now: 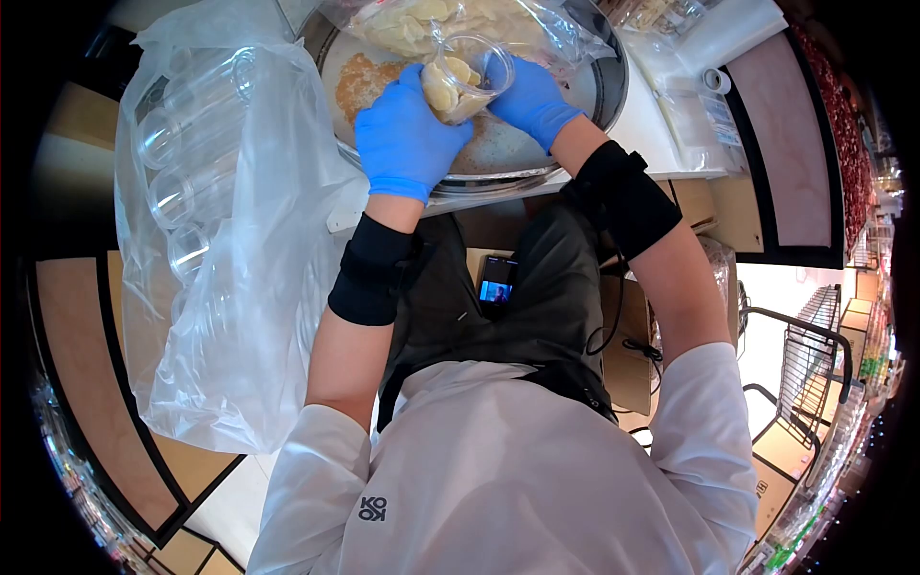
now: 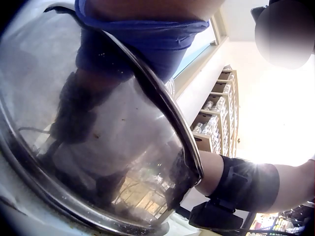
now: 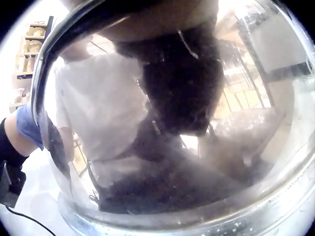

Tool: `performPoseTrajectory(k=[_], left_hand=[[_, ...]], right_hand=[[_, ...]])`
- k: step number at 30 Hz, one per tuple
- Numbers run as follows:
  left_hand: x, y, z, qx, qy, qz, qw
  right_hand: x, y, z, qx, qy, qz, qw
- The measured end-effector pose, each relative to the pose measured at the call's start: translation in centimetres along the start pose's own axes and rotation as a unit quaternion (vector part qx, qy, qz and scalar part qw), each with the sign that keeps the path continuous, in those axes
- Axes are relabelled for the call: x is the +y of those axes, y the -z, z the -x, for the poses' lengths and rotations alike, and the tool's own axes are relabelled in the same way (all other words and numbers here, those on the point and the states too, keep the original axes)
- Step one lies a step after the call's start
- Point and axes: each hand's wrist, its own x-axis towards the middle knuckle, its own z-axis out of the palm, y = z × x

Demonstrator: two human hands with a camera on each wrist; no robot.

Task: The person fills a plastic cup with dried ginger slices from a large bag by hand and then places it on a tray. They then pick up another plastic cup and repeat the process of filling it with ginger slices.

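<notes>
Over the metal basin [image 1: 537, 172], a clear plastic cup [image 1: 491, 59] filled with thin pale-yellow slices [image 1: 446, 88] is tilted between two blue-gloved hands. My left hand [image 1: 407, 134] grips the cup's near left side, its thumb up along the wall. On the other side my right hand [image 1: 532, 96] holds the cup near its rim, with most of its fingers hidden behind the cup. A plastic bag [image 1: 565, 34] of similar slices lies across the far part of the basin. Brownish crumbs [image 1: 366, 84] cover some of the basin floor at left. Both wrist views mostly show the basin's shiny outer wall [image 2: 123, 132].
A large translucent bag [image 1: 278, 192] with stacked clear cups [image 1: 172, 196] stands left of the basin. Flat plastic bags [image 1: 685, 105] and a tape roll [image 1: 716, 80] lie at right. A phone [image 1: 495, 283] rests between the legs. A wire cart [image 1: 810, 355] stands right.
</notes>
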Motion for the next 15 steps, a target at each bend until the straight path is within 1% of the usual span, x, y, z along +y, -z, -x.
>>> performPoseTrajectory(k=[1, 2, 4, 7, 10, 13, 15], left_hand=[[0.05, 0.07, -0.03, -0.002, 0.001, 0.006, 1.000], [0.07, 0.12, -0.05, -0.003, 0.001, 0.012, 1.000], [0.09, 0.09, -0.08, -0.003, 0.004, 0.008, 1.000], [0.06, 0.03, -0.01, -0.001, 0.004, 0.007, 1.000], [0.06, 0.05, 0.00, 0.003, 0.000, 0.008, 1.000], [0.09, 0.06, 0.04, 0.004, 0.001, 0.006, 1.000], [0.07, 0.05, 0.04, 0.005, 0.002, 0.002, 1.000]], right_hand=[[-0.25, 0.19, 0.06, -0.019, -0.001, 0.006, 1.000], [-0.21, 0.16, 0.03, -0.019, -0.001, 0.006, 1.000], [-0.06, -0.02, -0.14, -0.057, -0.003, 0.011, 0.998], [-0.23, 0.05, -0.10, -0.049, -0.020, 0.006, 0.999], [-0.12, -0.08, 0.10, -0.030, -0.013, -0.021, 0.999], [0.12, -0.19, -0.02, -0.054, -0.022, -0.022, 0.998], [0.42, -0.53, -0.05, -0.045, -0.015, -0.043, 0.998]])
